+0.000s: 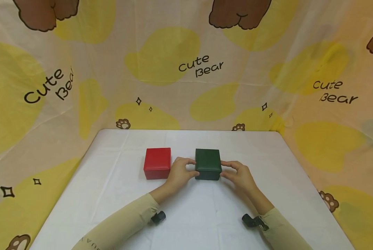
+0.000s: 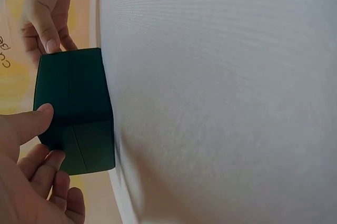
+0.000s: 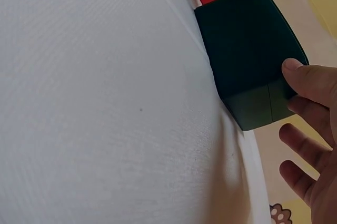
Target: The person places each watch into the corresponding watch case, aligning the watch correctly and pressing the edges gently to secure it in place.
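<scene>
A dark green box (image 1: 207, 160) with a closed lid sits on the white-covered table, between both hands. My left hand (image 1: 181, 170) grips its left side, the thumb at the near corner and the fingers along the side. On the opposite side my right hand (image 1: 241, 175) pinches the box, thumb at the near right corner and index finger farther back. In the right wrist view its other fingers (image 3: 300, 145) stand spread apart, off the box. A seam runs round the green box (image 2: 73, 87) in the left wrist view. Just left of my left hand stands a closed red box (image 1: 157, 163).
The table (image 1: 199, 215) has a white cloth over it. Yellow patterned fabric (image 1: 161, 55) with bear prints and lettering hangs behind and on both sides. A small black camera mount (image 1: 252, 221) juts from the right sleeve, another (image 1: 159, 217) from the left.
</scene>
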`<control>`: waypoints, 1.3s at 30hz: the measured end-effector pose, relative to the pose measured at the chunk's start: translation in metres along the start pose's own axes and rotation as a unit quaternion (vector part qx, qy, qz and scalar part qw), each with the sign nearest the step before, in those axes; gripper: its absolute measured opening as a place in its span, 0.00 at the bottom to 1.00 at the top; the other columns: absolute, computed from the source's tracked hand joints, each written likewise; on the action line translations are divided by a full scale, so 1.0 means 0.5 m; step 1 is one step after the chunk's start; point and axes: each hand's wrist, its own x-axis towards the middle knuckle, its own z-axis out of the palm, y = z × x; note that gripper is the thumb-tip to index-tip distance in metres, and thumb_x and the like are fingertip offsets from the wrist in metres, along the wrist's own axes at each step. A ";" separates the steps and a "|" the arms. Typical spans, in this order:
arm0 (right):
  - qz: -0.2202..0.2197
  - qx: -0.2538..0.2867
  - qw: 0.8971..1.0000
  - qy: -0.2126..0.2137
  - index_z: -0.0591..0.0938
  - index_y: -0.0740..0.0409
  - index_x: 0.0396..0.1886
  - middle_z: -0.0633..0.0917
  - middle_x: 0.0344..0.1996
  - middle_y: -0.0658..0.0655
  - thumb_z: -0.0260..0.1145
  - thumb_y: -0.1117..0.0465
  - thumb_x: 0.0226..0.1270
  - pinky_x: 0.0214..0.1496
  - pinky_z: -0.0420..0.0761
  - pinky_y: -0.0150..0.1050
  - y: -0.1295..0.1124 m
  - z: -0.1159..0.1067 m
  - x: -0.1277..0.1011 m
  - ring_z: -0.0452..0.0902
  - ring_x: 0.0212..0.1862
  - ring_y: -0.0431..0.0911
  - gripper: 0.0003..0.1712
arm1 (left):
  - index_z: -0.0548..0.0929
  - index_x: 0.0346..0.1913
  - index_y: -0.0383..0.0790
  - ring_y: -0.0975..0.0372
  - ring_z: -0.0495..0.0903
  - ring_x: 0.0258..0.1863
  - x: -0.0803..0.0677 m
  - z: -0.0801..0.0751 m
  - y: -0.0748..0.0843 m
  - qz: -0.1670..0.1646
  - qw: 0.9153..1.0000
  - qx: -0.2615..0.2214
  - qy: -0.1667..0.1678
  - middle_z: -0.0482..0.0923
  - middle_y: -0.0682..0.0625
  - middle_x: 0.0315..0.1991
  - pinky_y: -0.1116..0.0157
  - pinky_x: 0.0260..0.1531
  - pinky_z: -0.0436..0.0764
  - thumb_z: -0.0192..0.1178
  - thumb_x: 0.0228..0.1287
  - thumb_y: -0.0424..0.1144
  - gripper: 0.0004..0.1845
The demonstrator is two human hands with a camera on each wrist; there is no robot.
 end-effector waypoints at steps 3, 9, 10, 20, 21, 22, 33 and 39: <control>-0.015 -0.015 1.000 0.005 0.87 0.50 0.58 0.86 0.58 0.54 0.81 0.56 0.56 0.68 0.73 0.59 0.000 0.002 -0.002 0.77 0.66 0.56 0.28 | 0.88 0.54 0.45 0.59 0.75 0.55 0.000 -0.003 0.002 0.003 1.000 0.006 -0.009 0.84 0.54 0.51 0.59 0.51 0.80 0.77 0.57 0.41 0.21; -0.055 -0.049 0.997 0.010 0.86 0.51 0.60 0.86 0.57 0.55 0.80 0.59 0.58 0.65 0.76 0.58 0.000 -0.002 -0.006 0.79 0.63 0.56 0.28 | 0.87 0.57 0.43 0.58 0.75 0.55 -0.001 -0.007 0.004 0.022 0.999 0.020 -0.025 0.85 0.53 0.53 0.58 0.54 0.79 0.74 0.61 0.41 0.20; -0.063 -0.057 0.996 0.009 0.86 0.51 0.60 0.86 0.56 0.55 0.80 0.59 0.58 0.65 0.76 0.58 -0.001 -0.002 -0.005 0.79 0.63 0.56 0.28 | 0.87 0.57 0.43 0.58 0.75 0.56 -0.002 -0.009 0.006 0.025 0.999 0.023 -0.028 0.85 0.52 0.53 0.58 0.55 0.79 0.73 0.62 0.40 0.20; -0.105 -0.098 0.990 0.003 0.86 0.55 0.58 0.87 0.53 0.57 0.79 0.60 0.58 0.63 0.77 0.57 -0.009 -0.001 0.003 0.79 0.60 0.55 0.26 | 0.85 0.59 0.41 0.56 0.76 0.58 -0.002 -0.028 0.017 0.016 0.997 0.045 -0.060 0.84 0.49 0.56 0.56 0.57 0.80 0.71 0.64 0.42 0.22; -0.106 -0.100 0.989 0.003 0.86 0.55 0.58 0.87 0.53 0.56 0.79 0.60 0.59 0.63 0.77 0.57 -0.011 -0.001 0.003 0.79 0.60 0.55 0.26 | 0.85 0.59 0.41 0.56 0.76 0.58 -0.003 -0.029 0.018 0.016 0.997 0.045 -0.062 0.84 0.49 0.56 0.56 0.57 0.80 0.71 0.64 0.42 0.22; -0.106 -0.102 0.989 0.002 0.86 0.55 0.58 0.87 0.53 0.56 0.79 0.60 0.59 0.63 0.77 0.57 -0.012 -0.002 0.003 0.78 0.60 0.55 0.26 | 0.85 0.59 0.41 0.55 0.76 0.58 -0.004 -0.030 0.018 0.016 0.997 0.045 -0.063 0.84 0.49 0.56 0.56 0.56 0.81 0.71 0.64 0.42 0.22; -0.121 -0.111 0.986 -0.001 0.87 0.52 0.55 0.87 0.56 0.50 0.78 0.58 0.61 0.64 0.76 0.55 -0.014 -0.005 0.005 0.77 0.61 0.51 0.21 | 0.86 0.58 0.44 0.55 0.78 0.56 -0.007 -0.042 0.029 0.019 0.995 0.066 -0.070 0.84 0.51 0.56 0.59 0.54 0.81 0.71 0.64 0.43 0.20; -0.126 -0.118 0.985 -0.003 0.87 0.52 0.54 0.87 0.56 0.50 0.77 0.58 0.62 0.64 0.77 0.55 -0.016 -0.009 0.007 0.78 0.61 0.51 0.20 | 0.87 0.56 0.44 0.56 0.78 0.56 -0.007 -0.054 0.035 0.045 0.993 0.080 -0.075 0.84 0.50 0.56 0.57 0.56 0.80 0.71 0.64 0.43 0.19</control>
